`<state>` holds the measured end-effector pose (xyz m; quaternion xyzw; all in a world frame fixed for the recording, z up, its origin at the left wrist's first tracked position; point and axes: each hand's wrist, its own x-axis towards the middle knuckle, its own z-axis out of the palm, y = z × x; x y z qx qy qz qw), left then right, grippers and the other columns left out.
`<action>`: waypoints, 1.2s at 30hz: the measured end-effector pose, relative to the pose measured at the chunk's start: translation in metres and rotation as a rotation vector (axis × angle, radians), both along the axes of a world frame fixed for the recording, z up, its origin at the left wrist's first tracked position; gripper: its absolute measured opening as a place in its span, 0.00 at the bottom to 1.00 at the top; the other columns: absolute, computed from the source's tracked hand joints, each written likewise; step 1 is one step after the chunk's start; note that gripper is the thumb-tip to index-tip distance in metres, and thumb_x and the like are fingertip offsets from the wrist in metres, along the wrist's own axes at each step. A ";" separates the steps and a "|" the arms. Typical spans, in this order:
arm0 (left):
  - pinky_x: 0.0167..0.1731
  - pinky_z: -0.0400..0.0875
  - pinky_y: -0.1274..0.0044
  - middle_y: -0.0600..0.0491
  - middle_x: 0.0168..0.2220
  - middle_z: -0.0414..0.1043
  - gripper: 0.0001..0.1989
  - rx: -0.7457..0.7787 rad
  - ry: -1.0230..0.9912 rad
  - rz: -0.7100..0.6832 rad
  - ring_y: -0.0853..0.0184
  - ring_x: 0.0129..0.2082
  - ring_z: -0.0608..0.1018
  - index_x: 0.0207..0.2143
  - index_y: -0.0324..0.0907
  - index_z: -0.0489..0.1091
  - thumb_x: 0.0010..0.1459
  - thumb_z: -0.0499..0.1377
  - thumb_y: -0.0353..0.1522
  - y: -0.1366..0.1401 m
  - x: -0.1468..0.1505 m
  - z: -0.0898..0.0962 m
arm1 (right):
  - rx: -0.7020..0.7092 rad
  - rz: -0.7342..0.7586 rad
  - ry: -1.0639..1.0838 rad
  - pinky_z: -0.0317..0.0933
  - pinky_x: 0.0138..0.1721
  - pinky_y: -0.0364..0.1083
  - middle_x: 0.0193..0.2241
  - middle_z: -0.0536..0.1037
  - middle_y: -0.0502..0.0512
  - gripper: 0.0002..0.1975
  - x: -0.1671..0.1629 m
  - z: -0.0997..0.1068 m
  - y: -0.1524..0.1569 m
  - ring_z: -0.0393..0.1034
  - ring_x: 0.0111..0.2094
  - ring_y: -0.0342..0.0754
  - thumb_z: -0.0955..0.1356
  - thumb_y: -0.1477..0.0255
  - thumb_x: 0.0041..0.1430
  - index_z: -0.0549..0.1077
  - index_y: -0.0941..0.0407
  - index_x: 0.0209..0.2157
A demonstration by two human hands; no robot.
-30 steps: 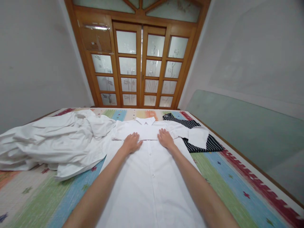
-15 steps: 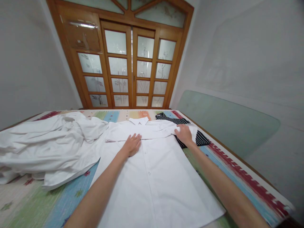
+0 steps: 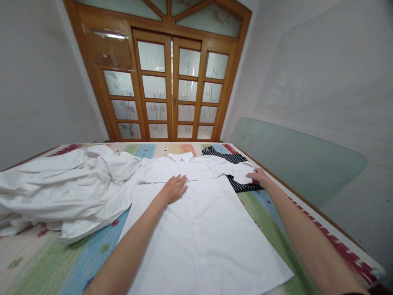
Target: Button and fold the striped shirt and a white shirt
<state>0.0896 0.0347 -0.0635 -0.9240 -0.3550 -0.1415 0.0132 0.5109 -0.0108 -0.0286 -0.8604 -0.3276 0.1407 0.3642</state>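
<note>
A white button-up shirt (image 3: pixel 211 233) lies front up, its collar at the far end. One long sleeve (image 3: pixel 159 172) is folded straight across the chest. My left hand (image 3: pixel 175 188) rests flat on the shirt front at the lower edge of that folded sleeve, fingers stretched out. Out to the right, my right hand (image 3: pixel 260 178) pinches the edge of the other sleeve's end (image 3: pixel 242 172), which spreads over a black-and-white striped cloth (image 3: pixel 245 187). The fingertips of my right hand are partly hidden.
A crumpled pile of white cloth (image 3: pixel 76 184) lies to the left, touching the shirt. Beneath everything is a colourful striped cover (image 3: pixel 46 262). A pale green panel (image 3: pixel 294 155) stands along the right wall, and wooden glazed doors (image 3: pixel 172 82) are beyond the far edge.
My right hand has moved outward to the right, and the sleeve end now reaches further over the striped cloth. My left hand stays nearly in place on the shirt.
</note>
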 end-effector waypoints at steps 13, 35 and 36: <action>0.63 0.55 0.62 0.45 0.62 0.62 0.23 -0.080 -0.050 0.021 0.57 0.64 0.62 0.60 0.40 0.64 0.66 0.47 0.38 -0.002 0.000 0.004 | 0.908 0.178 0.687 0.64 0.25 0.37 0.22 0.74 0.51 0.12 -0.056 0.126 0.032 0.67 0.22 0.39 0.60 0.84 0.46 0.74 0.61 0.27; 0.36 0.74 0.73 0.50 0.32 0.79 0.13 -0.513 -1.425 0.445 0.60 0.36 0.80 0.33 0.37 0.75 0.44 0.66 0.35 0.028 -0.027 0.062 | 0.517 1.031 -0.516 0.59 0.53 0.52 0.46 0.76 0.60 0.25 -0.261 0.042 0.018 0.67 0.48 0.53 0.63 0.77 0.55 0.66 0.58 0.55; 0.35 0.75 0.73 0.49 0.32 0.78 0.13 -0.576 -1.521 0.483 0.61 0.35 0.80 0.33 0.37 0.75 0.43 0.66 0.34 0.030 -0.031 0.065 | 0.474 0.994 -0.610 0.57 0.53 0.53 0.47 0.75 0.61 0.23 -0.256 0.036 0.014 0.65 0.48 0.55 0.63 0.76 0.55 0.67 0.59 0.54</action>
